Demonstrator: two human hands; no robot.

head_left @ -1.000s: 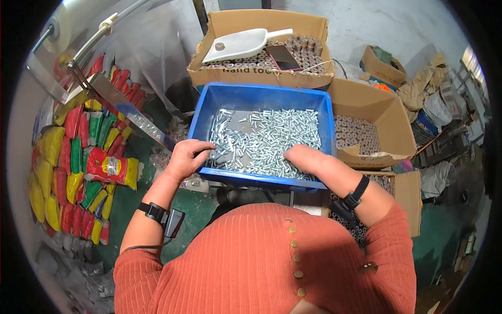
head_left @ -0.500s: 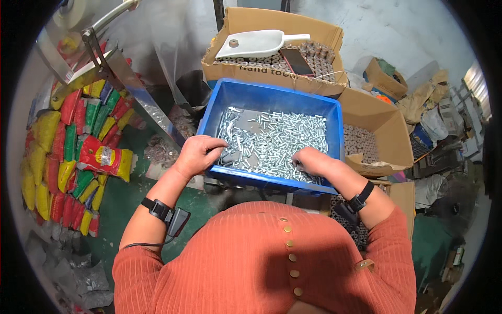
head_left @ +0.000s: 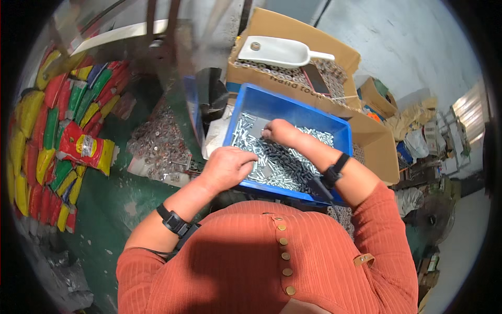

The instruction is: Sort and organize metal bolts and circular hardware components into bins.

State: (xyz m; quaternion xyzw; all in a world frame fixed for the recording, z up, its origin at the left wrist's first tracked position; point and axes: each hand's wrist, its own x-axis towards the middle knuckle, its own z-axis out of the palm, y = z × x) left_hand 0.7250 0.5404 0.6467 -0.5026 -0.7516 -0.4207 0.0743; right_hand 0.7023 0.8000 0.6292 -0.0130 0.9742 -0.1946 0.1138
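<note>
**Inspector A:** Where the blue plastic bin (head_left: 342,137) meets the person's chest, its near wall is cut off by the orange ribbed top (head_left: 272,261), and the counter (head_left: 104,199) beneath it is mostly hidden. Can you read the hands?

**Inspector B:** Partly. The left hand (head_left: 228,166) sits at the bin's near-left edge, fingers curled under; whether it holds anything, I cannot tell. The right hand (head_left: 280,132) is deeper in, fingers bent down onto the screws (head_left: 272,162), grip hidden by the knuckles.

**Inspector A:** Contents?

**Inspector B:** Small silvery metal screws, loose, covering most of the bin floor; a bare patch shows near the far-left corner. Both wrists carry black bands.

**Inspector A:** Surroundings?

**Inspector B:** Behind the bin, an open cardboard box (head_left: 293,36) with a white plastic scoop (head_left: 277,51) lying across more small metal parts. A second cardboard box (head_left: 379,144) touches the bin's right side. To the left, glossy red, yellow and green packets (head_left: 57,120) lie in rows, and a heap of small clear bags (head_left: 157,144) sits on the green counter. The top-left corner is blurred.
</note>
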